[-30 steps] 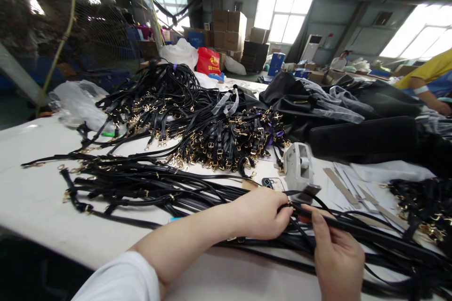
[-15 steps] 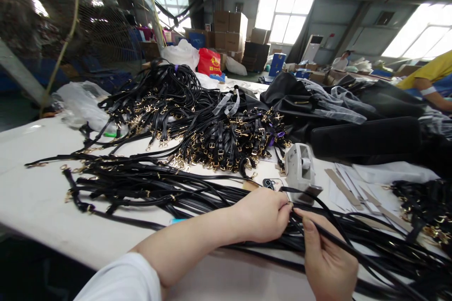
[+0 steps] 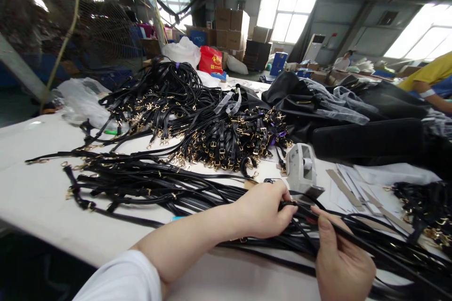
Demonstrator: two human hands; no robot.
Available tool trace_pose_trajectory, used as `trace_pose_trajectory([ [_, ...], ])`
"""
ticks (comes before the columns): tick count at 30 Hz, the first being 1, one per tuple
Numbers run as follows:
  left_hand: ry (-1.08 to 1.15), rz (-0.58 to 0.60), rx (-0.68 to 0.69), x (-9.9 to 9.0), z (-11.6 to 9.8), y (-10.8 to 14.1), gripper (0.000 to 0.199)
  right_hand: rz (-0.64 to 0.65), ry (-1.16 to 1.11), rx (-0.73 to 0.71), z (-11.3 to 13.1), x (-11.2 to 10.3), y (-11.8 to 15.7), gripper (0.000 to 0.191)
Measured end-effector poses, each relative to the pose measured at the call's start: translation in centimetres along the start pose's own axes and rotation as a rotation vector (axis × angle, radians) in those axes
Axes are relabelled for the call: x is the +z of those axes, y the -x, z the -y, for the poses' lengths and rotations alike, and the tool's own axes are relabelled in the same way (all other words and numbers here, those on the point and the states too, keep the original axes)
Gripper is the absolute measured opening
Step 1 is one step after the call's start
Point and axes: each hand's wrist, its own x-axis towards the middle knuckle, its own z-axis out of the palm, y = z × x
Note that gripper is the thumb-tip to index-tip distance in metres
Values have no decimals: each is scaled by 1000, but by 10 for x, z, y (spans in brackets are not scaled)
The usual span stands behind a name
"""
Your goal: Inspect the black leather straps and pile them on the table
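Observation:
My left hand (image 3: 266,209) is closed round a black strap, with a bit of gold hardware showing at its fingertips. To its right, my right hand (image 3: 342,256) pinches the black strap (image 3: 374,250) between thumb and fingers; the strap runs off toward the lower right. Both hands are above a long bundle of black straps (image 3: 141,186) with gold buckles and clips, lying across the white table (image 3: 38,188). Just beyond my left hand a phone (image 3: 270,180) is partly covered. A white tape dispenser (image 3: 302,169) stands behind the hands.
A big heap of black straps with gold clasps (image 3: 226,136) lies at the middle back. Black bag pieces (image 3: 367,138) and cardboard strips (image 3: 344,188) are on the right. More straps (image 3: 423,216) lie at the right edge. A co-worker's arm (image 3: 429,91) shows at far right.
My right hand has moved right and slightly down along the strap, widening the gap between the hands. My left hand has shifted slightly and now covers more of the phone.

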Motion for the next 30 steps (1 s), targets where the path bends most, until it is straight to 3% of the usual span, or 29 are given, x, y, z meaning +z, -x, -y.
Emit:
trace_pose_trajectory([
  [5,-11,23,58,0,-1,1,14,-8,-5,53,-2,-1,2,17],
  [14,74,105,16,1,-4,1,12,9,26,12,0,-2,1,17],
  [25,9,49,41,4,-2,1,14,50,-4,22,-2,2,3,13],
  [30,8,-8,65,10,-2,2,10,94,42,-71,0,2,5,13],
])
